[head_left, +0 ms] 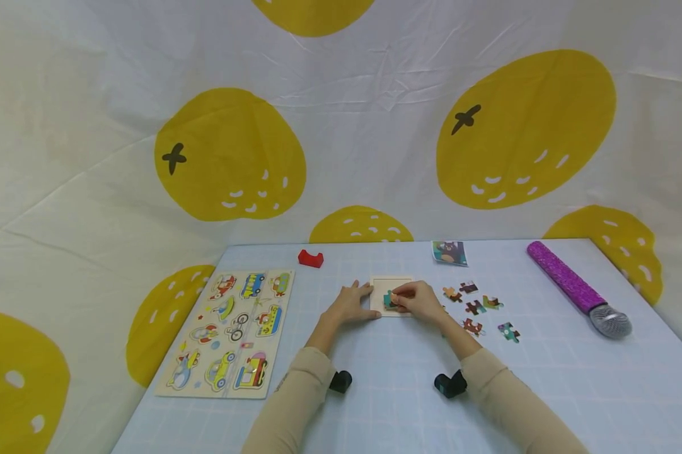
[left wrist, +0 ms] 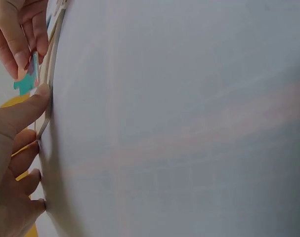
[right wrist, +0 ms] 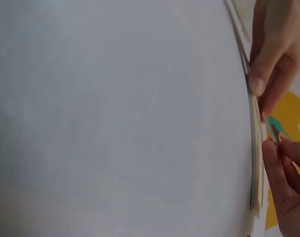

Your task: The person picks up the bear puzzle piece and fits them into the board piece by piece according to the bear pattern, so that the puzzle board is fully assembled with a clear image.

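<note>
A small teal jigsaw piece (head_left: 388, 299) is pinched between the thumb and fingers of my right hand (head_left: 420, 301), over the pale wooden puzzle tray (head_left: 382, 285). In the left wrist view the teal piece (left wrist: 26, 85) is tilted up on edge above the tray. My left hand (head_left: 349, 304) rests at the tray's left side, fingers spread, its thumb on the near edge. From the right wrist the tray (right wrist: 256, 187) appears edge-on. Several loose jigsaw pieces (head_left: 473, 326) lie to the right of my right hand, partly hidden by it.
A wooden vehicle puzzle board (head_left: 247, 306) lies on the left. Behind are a red block (head_left: 311, 258) and a picture card (head_left: 450, 253). On the right lies a purple glitter microphone (head_left: 568, 277). A fruit-patterned cloth (head_left: 369, 157) hangs beyond the table's back edge.
</note>
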Action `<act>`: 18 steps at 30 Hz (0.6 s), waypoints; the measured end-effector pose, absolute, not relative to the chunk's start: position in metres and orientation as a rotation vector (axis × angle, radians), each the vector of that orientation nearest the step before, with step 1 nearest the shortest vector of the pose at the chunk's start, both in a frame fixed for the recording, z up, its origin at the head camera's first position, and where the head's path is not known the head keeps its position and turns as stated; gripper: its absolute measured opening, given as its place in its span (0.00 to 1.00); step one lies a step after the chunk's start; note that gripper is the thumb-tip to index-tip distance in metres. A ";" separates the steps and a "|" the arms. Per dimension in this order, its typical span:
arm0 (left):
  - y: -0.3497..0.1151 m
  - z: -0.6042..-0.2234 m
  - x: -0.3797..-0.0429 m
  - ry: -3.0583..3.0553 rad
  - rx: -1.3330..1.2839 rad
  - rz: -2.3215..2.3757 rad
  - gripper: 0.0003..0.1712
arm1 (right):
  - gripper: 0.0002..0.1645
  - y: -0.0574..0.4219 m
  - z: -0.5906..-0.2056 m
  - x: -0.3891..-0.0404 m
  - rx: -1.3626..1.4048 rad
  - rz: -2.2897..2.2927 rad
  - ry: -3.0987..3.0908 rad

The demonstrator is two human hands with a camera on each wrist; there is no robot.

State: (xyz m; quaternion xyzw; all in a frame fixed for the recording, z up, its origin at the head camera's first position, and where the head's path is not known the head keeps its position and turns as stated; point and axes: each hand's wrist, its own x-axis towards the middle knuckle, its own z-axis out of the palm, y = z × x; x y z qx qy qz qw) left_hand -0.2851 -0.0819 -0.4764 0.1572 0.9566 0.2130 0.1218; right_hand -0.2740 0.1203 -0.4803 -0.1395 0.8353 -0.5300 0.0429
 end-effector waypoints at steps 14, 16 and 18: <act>-0.081 -0.474 -0.283 2.795 0.440 0.627 0.41 | 0.08 0.105 -0.484 -0.274 -0.559 -1.431 2.748; -0.081 -0.473 -0.283 2.792 0.420 0.631 0.41 | 0.07 0.104 -0.484 -0.275 -0.533 -1.418 2.769; -0.080 -0.473 -0.283 2.792 0.412 0.639 0.41 | 0.07 0.103 -0.484 -0.276 -0.520 -1.414 2.777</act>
